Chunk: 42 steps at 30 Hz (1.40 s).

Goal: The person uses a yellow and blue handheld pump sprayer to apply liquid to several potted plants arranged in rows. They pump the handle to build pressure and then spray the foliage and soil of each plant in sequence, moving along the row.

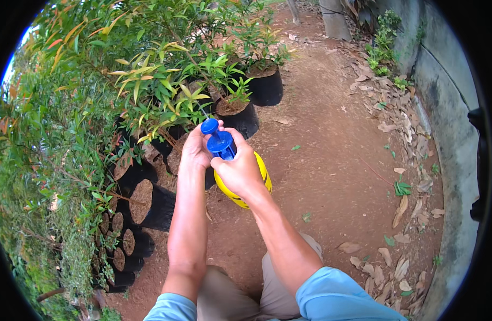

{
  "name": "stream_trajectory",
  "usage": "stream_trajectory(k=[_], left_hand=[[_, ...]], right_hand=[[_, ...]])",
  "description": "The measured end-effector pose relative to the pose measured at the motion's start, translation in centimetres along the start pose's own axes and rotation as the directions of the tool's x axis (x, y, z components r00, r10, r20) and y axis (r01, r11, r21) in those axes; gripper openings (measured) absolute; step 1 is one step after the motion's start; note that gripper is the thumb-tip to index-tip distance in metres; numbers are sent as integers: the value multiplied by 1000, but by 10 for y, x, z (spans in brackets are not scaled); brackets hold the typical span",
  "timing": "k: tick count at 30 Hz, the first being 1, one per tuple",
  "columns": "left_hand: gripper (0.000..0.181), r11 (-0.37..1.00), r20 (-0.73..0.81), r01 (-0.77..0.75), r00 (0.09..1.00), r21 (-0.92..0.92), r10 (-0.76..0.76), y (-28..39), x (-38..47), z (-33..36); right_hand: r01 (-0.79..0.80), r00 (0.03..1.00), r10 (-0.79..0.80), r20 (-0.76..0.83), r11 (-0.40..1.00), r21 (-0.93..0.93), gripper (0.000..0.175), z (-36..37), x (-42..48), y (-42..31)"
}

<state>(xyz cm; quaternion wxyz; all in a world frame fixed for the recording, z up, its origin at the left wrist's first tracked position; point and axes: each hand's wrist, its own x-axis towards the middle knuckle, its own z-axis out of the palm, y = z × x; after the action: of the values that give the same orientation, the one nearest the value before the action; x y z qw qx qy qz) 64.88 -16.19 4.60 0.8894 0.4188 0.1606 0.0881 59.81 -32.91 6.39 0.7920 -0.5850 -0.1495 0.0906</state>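
Observation:
A blue plastic part like a sprayer's pump head (222,143), with a round knob (209,126) on a short stem, is held up between both hands. My right hand (241,166) grips its body from the right, the thumb lying along the near side. My left hand (196,146) cups it from the left, its fingers curling behind the knob and partly hidden. Below my right hand is a round yellow container (263,172) with dark markings, partly covered by that hand. Whether the blue part is joined to it is hidden.
Leafy potted shrubs (157,80) crowd the left, their branches reaching close to my hands. Black plant grow bags (159,208) of soil line the dirt path (322,152). Dry leaves (402,120) lie along a concrete wall (450,120) at right. A tree trunk (334,20) stands ahead.

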Motion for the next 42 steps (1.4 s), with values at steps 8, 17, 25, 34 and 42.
stream_trajectory(k=[8,17,25,34,42], left_hand=[[12,996,-3,48,999,-81,-48,-22,10,18],[19,994,-121,77,989,-76,-86,-35,-1,18],[23,996,-161,48,985,-73,-60,-38,-10,32],[28,997,-128,68,990,39,-63,-29,-24,35],[30,985,-92,-80,991,151,95,-40,-15,30]], right_hand=[[-38,999,38,-8,996,-79,55,-36,2,-8],[-100,994,107,21,969,-224,57,-47,-1,-18],[-90,992,105,72,978,-191,59,-50,5,-13],[-36,994,42,102,998,-55,52,-40,7,-8],[-204,979,203,30,976,73,56,-25,18,-2]])
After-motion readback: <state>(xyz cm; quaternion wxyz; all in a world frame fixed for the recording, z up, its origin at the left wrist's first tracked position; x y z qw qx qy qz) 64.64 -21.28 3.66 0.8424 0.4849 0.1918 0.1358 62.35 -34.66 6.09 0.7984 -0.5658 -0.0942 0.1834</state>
